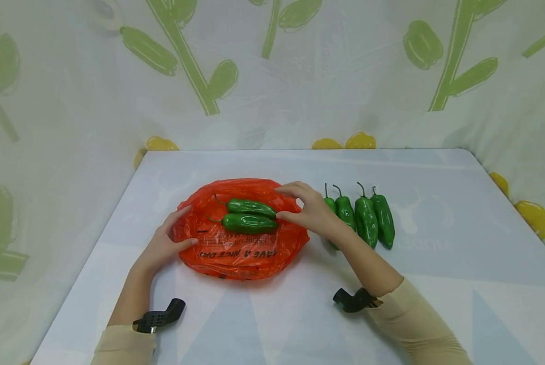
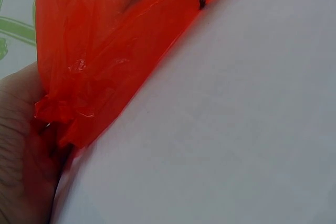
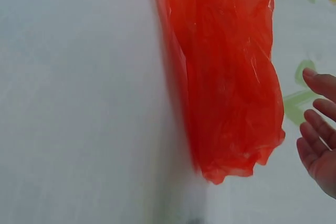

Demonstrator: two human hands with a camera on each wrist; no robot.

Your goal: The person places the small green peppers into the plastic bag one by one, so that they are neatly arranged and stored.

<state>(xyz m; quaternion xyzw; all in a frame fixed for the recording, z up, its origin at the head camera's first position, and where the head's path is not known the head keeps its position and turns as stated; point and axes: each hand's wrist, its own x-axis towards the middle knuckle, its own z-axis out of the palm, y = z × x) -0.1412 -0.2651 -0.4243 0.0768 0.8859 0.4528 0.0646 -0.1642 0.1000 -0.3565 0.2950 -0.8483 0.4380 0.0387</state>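
Table (image 1: 309, 324): pale.
Red bag (image 1: 245, 266): bears two green peppers (image 1: 249, 223).
Left hand (image 1: 165, 242): touching bag, fingers apart.
Right hand (image 1: 312, 211): fingers apart.

Lit softly and evenly in the head view, glinting on the peppers (image 1: 366, 223) right of the bag (image 1: 242, 263), faintly shadowed along the bag's near edge, dimmer and blurrier in both wrist views.
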